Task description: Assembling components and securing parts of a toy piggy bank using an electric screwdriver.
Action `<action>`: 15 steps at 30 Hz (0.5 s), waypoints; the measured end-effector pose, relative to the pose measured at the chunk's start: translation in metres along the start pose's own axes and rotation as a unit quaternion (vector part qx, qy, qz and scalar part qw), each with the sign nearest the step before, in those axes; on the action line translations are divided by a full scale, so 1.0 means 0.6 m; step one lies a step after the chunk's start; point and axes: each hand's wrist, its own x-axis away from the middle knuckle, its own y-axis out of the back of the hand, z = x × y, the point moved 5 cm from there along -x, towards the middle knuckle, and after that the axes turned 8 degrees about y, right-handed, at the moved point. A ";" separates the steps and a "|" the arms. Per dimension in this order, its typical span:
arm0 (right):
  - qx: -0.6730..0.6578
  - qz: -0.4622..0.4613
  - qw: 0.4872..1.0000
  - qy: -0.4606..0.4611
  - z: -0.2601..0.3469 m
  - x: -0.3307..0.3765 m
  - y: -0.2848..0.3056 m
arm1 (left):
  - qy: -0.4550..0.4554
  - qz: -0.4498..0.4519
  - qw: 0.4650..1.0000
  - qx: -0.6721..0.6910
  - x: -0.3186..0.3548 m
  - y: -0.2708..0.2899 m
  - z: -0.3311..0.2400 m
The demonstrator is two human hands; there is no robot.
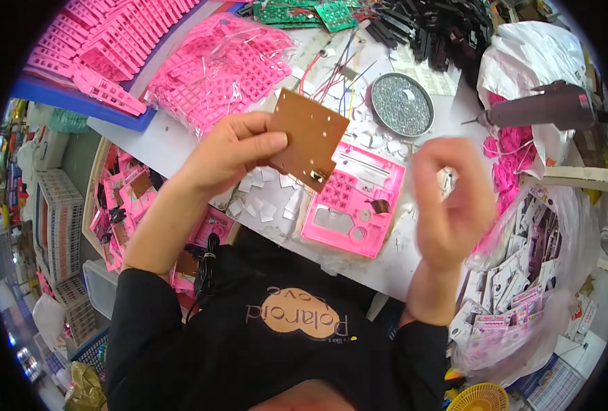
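Head camera view, looking down at a cluttered white workbench [180, 147]. One left hand [232, 154] pinches one thin brown circuit board [308, 137] by its left edge, thumb on top and fingers beneath, holding it in the air above one pink plastic calculator shell [352, 202] that lies just below and right of the grip. The board looks light, stiff and probably brittle, with a small metal part at its lower corner, so the bare edges seem the safest place to hold it. One right hand [451, 198] hovers well right of the grip, blurred, fingers loosely curled, apparently holding nothing. Beyond the grip sit one round grey tray [402, 104] and one clear bag of pink parts [221, 68]. One soldering tool [543, 109] rests far right.
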 end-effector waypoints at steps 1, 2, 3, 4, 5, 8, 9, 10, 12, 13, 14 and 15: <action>-0.017 0.029 0.999 -0.026 -0.016 0.019 -0.019 | -0.003 -0.011 1.000 -0.002 0.005 0.000 0.008; -0.020 0.053 0.998 -0.033 -0.025 0.029 -0.038 | -0.004 -0.017 1.000 -0.004 0.009 -0.006 0.017; -0.020 0.061 0.997 -0.031 -0.027 0.033 -0.050 | -0.004 -0.019 1.000 -0.005 0.009 -0.013 0.024; -0.021 0.070 0.997 -0.028 -0.029 0.036 -0.062 | -0.020 -0.026 0.999 -0.031 0.010 -0.018 0.027; -0.081 0.080 0.990 -0.080 -0.044 0.048 -0.076 | -0.019 -0.026 0.999 -0.043 0.012 -0.021 0.032; -0.272 0.096 0.928 -0.235 -0.065 0.072 -0.108 | 0.014 -0.024 0.998 -0.064 0.019 -0.032 0.031; -0.309 0.086 0.912 -0.255 -0.067 0.076 -0.109 | 0.021 0.001 0.999 -0.030 0.020 -0.034 0.034; -0.346 0.076 0.894 -0.274 -0.071 0.084 -0.112 | 0.029 0.025 0.999 0.005 0.021 -0.035 0.039; -0.393 0.085 0.863 -0.305 -0.081 0.097 -0.115 | 0.036 0.064 0.994 0.084 0.026 -0.046 0.036; -0.396 0.098 0.854 -0.324 -0.085 0.102 -0.115 | 0.039 0.061 0.993 0.098 0.024 -0.047 0.036; -0.397 0.110 0.844 -0.343 -0.088 0.108 -0.113 | 0.043 0.058 0.991 0.112 0.023 -0.048 0.036; -0.398 0.123 0.834 -0.361 -0.091 0.113 -0.113 | 0.047 0.056 0.989 0.126 0.022 -0.046 0.036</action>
